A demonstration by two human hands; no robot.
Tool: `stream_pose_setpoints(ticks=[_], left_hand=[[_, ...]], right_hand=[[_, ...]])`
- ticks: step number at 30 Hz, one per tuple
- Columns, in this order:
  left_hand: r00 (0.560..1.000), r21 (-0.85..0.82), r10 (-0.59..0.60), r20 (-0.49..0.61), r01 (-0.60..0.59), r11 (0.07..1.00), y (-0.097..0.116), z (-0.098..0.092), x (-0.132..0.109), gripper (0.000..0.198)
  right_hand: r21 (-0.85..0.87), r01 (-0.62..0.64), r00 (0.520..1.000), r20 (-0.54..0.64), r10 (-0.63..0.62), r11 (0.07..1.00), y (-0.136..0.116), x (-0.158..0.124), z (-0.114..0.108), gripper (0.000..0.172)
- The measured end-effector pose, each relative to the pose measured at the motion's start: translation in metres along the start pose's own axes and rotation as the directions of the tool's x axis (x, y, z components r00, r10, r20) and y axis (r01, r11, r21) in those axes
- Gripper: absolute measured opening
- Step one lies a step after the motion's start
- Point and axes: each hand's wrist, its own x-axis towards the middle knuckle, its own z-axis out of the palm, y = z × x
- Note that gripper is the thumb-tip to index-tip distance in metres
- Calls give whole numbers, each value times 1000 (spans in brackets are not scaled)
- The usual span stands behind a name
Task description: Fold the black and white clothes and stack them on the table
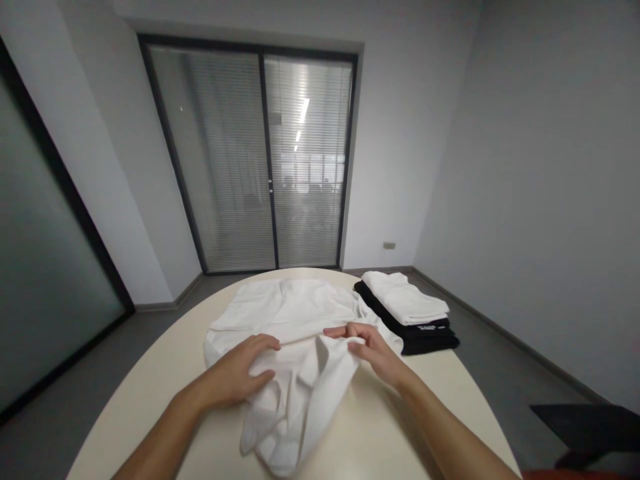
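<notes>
A white garment (295,307) lies spread on the pale round table (155,380), its near part bunched and creased toward the table's front. My left hand (245,370) rests at the left side of the bunched cloth, thumb and fingers apart. On the right, my right hand (367,347) pinches a raised fold of the same white cloth between thumb and fingers, with the index finger stretched to the left along it.
Beside the garment at the table's right edge sits a stack of folded clothes, white ones (405,300) on top of black ones (430,339). A black chair part (590,425) shows at the lower right. Glass doors (250,160) stand beyond the table.
</notes>
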Motion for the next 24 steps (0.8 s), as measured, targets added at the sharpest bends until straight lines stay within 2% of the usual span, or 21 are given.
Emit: stream_pose_setpoints(ticks=[4, 5, 7, 9, 11, 13, 16, 21, 22, 24], left_hand=[[982, -46, -93, 163, 101, 994, -9, -1, -3, 35], [978, -71, -96, 186, 111, 991, -9, -1, -3, 39], [971, -123, -81, 224, 111, 986, -9, -3, -5, 61], [964, -153, -65, 257, 107, 983, -10, -4, -6, 86], [961, -154, -57, 272, 102, 983, -11, -5, -7, 85], [971, -149, -43, 235, 79, 986, -11, -4, -6, 62], [991, -101, -21, 134, 34, 994, -8, -3, -2, 35], [996, -77, -6, 91, 13, 997, 0, -1, 3, 29], [998, -90, -14, 63, 19, 996, 0, -1, 3, 29], [995, -140, -73, -67, 63, 988, -4, -1, 5, 30]], right_hand=[[115, 53, 996, -76, -44, 992, -3, -2, -19, 37], [148, 64, 994, -101, -49, 987, -4, -1, -21, 37], [199, 95, 978, -201, -54, 975, -6, 0, -24, 37], [199, 106, 935, -354, -29, 974, -8, 3, -25, 37], [162, 87, 876, -483, 3, 983, -9, 6, -25, 35], [138, 75, 838, -545, 13, 988, -9, 9, -25, 33], [130, 85, 809, -587, 8, 988, -8, 13, -25, 37], [101, -1, 758, -649, 66, 995, -5, 15, -25, 44], [82, -11, 745, -664, 62, 997, -3, 15, -27, 45], [53, -18, 713, -699, 50, 998, -1, 14, -30, 46]])
